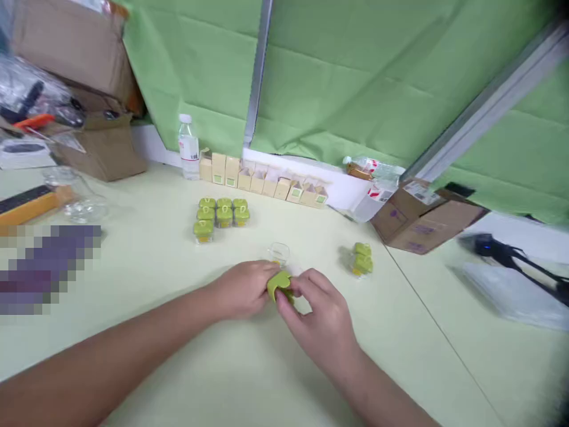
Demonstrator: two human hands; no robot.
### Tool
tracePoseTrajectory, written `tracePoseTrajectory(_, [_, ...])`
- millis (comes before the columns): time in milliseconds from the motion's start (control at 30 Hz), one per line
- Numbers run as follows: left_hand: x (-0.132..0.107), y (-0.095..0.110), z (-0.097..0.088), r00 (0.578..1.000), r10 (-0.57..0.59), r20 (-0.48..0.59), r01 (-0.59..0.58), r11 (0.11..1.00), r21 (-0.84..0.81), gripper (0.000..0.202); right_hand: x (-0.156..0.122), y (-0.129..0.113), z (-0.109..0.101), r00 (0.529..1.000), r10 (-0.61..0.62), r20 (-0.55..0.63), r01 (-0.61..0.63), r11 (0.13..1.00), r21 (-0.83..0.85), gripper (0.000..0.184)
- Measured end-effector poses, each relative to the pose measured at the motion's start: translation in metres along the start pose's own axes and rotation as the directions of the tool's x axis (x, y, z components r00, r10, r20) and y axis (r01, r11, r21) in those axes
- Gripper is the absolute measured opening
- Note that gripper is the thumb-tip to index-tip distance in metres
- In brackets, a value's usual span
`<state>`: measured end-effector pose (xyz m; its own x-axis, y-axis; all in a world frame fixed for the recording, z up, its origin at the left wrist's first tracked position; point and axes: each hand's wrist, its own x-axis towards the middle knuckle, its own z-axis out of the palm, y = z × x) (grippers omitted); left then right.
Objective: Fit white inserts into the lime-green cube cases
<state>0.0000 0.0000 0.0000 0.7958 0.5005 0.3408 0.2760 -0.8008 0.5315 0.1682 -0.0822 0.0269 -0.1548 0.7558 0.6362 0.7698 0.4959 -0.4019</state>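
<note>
Two bare arms reach over the pale table (222,373). The right hand (326,314) has its thumb and finger pinched on a soft green piece (279,283), which sits bent between the two hands, over the middle of the table. The left hand (249,289) is right up against the green piece too, but its fingertips are hidden, so I can't tell how tight they are.

Just past the hands is a little see-through box (279,252), with a bit of yellow low down in it. Over to the right stand two small tubs (363,261) with green tops, close together. Way out on the right lies a clear plastic bag (511,293).

Farther back, on the left, is a bunch of the same kind of tubs (224,214), packed in short rows. Behind them, a line of little paper boxes (262,181) stands side by side, some with their tops open. A water bottle (189,151) stands upright at the left end of the line. At the very back hangs a big green cloth (333,77).
</note>
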Motion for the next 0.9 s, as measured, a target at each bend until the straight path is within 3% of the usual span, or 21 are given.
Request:
tracePoseTrajectory(233, [-0.002,0.002,0.002,1.0,-0.001,0.013,0.001,0.999,0.049,0.013,-0.006,-0.009,0.0,0.999,0.038,0.019,-0.039,0.994,0.1,0.011])
tracePoseTrajectory(467, [-0.002,0.009,0.002,0.996,-0.084,-0.003,0.084,0.99,0.113,0.013,-0.005,-0.007,0.0,0.997,0.071,0.04,-0.075,0.99,0.118,0.012])
tracePoseTrajectory(700, [-0.001,0.009,0.003,0.986,-0.159,0.048,0.146,0.967,0.207,0.017,-0.006,-0.004,0.004,0.982,0.172,0.078,-0.181,0.975,0.131,0.014])
tracePoseTrajectory(900, [0.001,0.011,0.004,0.984,-0.172,0.052,0.151,0.948,0.281,0.022,-0.004,0.003,0.006,0.969,0.227,0.092,-0.24,0.957,0.163,0.015])
